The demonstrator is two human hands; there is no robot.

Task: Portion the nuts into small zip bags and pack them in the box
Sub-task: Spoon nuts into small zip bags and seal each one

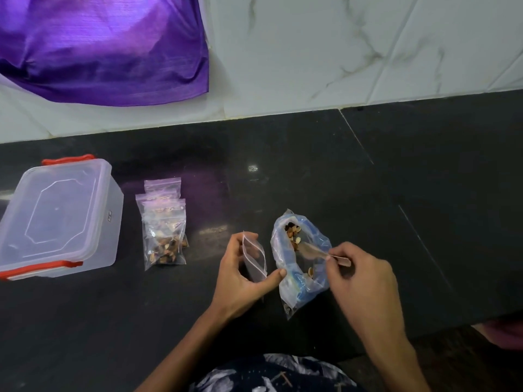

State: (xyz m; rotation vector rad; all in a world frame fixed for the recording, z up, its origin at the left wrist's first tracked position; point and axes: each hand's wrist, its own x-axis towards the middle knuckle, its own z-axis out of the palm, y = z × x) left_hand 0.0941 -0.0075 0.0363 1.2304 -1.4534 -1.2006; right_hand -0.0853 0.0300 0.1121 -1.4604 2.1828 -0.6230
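My left hand (240, 275) holds an empty small zip bag (254, 258) upright, thumb and fingers around it. Just right of it stands a large clear bag of nuts (300, 267) with its mouth open and nuts showing inside. My right hand (365, 281) pinches the handle of a spoon (314, 251) whose bowl dips into the large bag. A pile of filled small zip bags (164, 230) lies to the left on the counter. At the far left sits a clear plastic box (59, 219) with red clips, its lid on.
All of this rests on a dark stone counter (368, 193) against a white marble-tiled wall (339, 52). A purple cloth (104, 46) hangs at the top left. The counter's front edge runs near my body at the lower right.
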